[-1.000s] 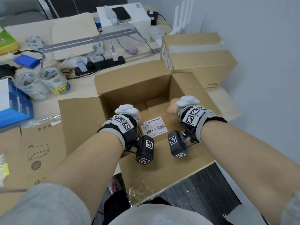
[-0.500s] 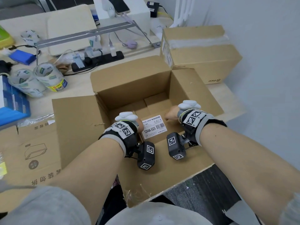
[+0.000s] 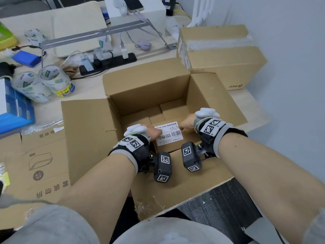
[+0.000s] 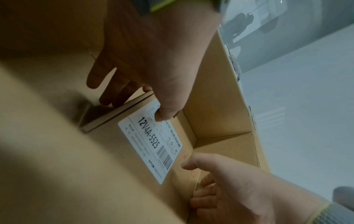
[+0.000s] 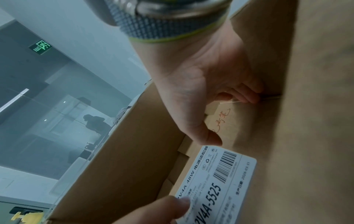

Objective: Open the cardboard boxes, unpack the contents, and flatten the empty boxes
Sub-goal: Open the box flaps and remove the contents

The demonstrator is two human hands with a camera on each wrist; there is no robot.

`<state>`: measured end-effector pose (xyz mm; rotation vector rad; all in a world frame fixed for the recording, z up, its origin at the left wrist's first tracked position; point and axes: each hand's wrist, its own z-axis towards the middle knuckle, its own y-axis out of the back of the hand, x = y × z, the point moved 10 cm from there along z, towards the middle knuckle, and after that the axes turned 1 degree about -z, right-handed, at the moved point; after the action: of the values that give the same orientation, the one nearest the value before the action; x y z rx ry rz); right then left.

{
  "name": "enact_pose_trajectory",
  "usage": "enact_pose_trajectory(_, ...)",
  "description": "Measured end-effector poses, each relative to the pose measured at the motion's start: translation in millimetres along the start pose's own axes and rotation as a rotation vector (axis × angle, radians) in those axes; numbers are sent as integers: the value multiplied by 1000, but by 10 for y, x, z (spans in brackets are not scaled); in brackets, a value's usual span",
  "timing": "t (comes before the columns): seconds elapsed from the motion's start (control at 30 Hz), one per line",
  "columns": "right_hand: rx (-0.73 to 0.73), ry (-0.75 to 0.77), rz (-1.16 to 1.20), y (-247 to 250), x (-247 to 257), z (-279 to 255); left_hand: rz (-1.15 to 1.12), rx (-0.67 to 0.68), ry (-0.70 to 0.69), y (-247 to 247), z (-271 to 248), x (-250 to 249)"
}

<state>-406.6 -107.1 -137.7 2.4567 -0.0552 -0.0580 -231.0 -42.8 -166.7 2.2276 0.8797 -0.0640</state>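
Small labelled box (image 3: 168, 136), low inside the open carton (image 3: 149, 88), is pinched at its ends by left hand (image 3: 154, 132) and right hand (image 3: 186, 123); lifting it level should keep it off the carton's walls.

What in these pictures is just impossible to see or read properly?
- Head view: both hands' fingers, hidden by the wrist gear and the small labelled box.
- Left wrist view: left hand fingers reach behind that box's far side; their tips are hidden.
- Right wrist view: right hand fingertips sink into the gap beside the box.
- Label fine print: too small, blurred.
- Open box floor: mostly covered by smaller boxes.
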Motion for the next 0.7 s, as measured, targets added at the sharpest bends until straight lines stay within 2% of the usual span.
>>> enact_pose_trajectory(0.1,7,26,3,-25,-7,15,-109,-73,76,63,-34,66)
enact_pose_trajectory(0.2,-12,29,64,-39,-12,21,-170,-127,64,118,-70,25)
enact_pose_trajectory(0.33,-48,35,42,0,-54,11,-108,-24,-57,21,-63,-151)
enact_pose_trajectory(0.4,-35,52,58,-15,-49,-75,-100,-23,-70,40,-74,-158)
enact_pose_trajectory(0.5,-59,40,21,14,-95,-149,-164,-80,-73,131,-33,-117)
enact_pose_trajectory(0.57,-107,33,-5,52,-111,-216,-195,-166,-42,221,-35,-22)
enact_pose_trajectory(0.7,1,72,63,-155,-49,-209,-266,-267,57,305,-88,189)
